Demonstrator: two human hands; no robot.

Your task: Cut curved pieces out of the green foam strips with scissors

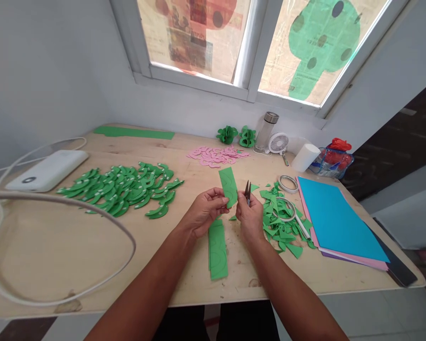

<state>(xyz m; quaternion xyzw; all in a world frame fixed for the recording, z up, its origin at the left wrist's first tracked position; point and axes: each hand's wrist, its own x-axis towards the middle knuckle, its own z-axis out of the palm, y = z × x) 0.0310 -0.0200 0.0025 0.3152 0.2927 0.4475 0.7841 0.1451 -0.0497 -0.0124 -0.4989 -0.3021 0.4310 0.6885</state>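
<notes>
My left hand (209, 208) pinches a green paper strip (228, 182) that has curved lines drawn on it and one rounded cut edge. Scissors (247, 192) sit in my right hand (249, 215), blades pointing up and away from me; their handles are hidden in the palm. The right fingertips also reach the strip's right edge. Below the left hand, more green strips (218, 251) with drawn curves lie stacked on the wooden table (135, 265). Just right of my right hand spreads a heap of green paper scraps (284, 234).
Curved green cutouts (124, 187) are piled at left, near a white power bank (48, 170) and a looping cable (126, 237). Pink cutouts (216, 155) lie at the back. Tape rolls (288, 183), blue paper sheets (341, 218), a bottle (266, 130) and a fan (279, 142) occupy the right.
</notes>
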